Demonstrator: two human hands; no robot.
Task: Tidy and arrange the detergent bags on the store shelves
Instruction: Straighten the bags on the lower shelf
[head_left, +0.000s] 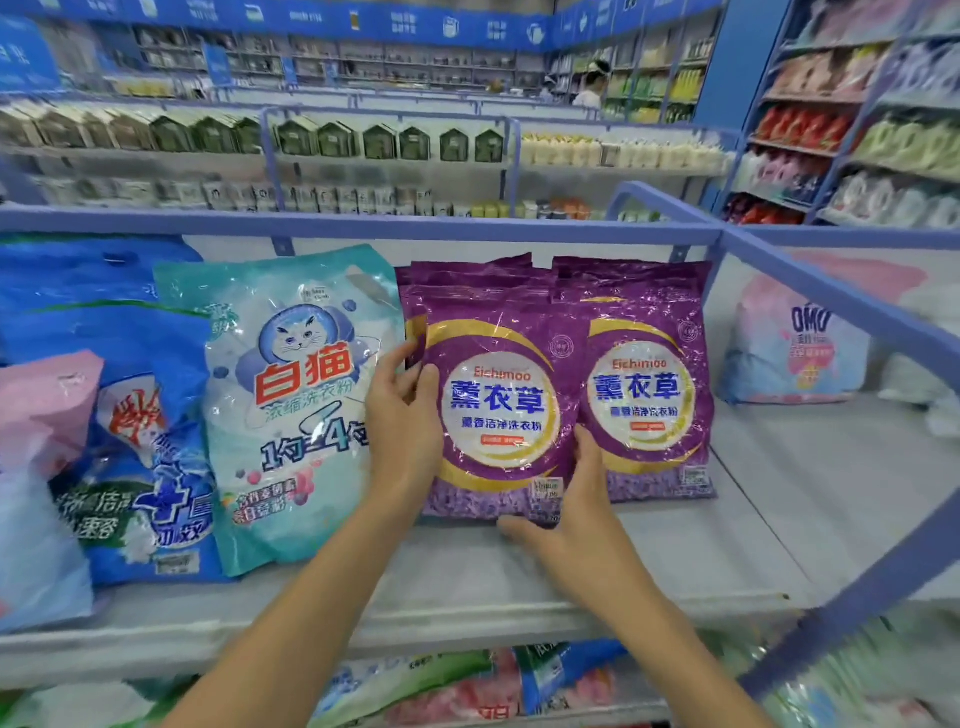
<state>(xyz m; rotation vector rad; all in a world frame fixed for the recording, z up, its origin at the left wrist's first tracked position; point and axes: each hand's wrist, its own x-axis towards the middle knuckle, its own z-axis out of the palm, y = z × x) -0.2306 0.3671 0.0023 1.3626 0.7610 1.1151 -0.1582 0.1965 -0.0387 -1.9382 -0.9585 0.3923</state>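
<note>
In the head view our left hand (402, 415) grips the upper left edge of the front purple bag (498, 410), with the thumb laid on its face and the fingers (397, 358) curled round the edge. Our right hand (566, 519) holds the same bag at its lower right corner. Its thumb is stretched along the bottom edge and its fingers are pressed together up the right side, where this bag meets the second purple bag (644, 395) just beside it. The front purple bag stands upright near the middle of the white shelf (519, 577), with more purple bags stacked behind it. A teal bag (291, 405) with a cat on it leans at its left, then a blue bag (150, 467) and a pink bag (41, 410) farther left. Beyond the blue rail (831, 296) on the right, a pink and blue bag (795, 358) stands well apart.
</note>
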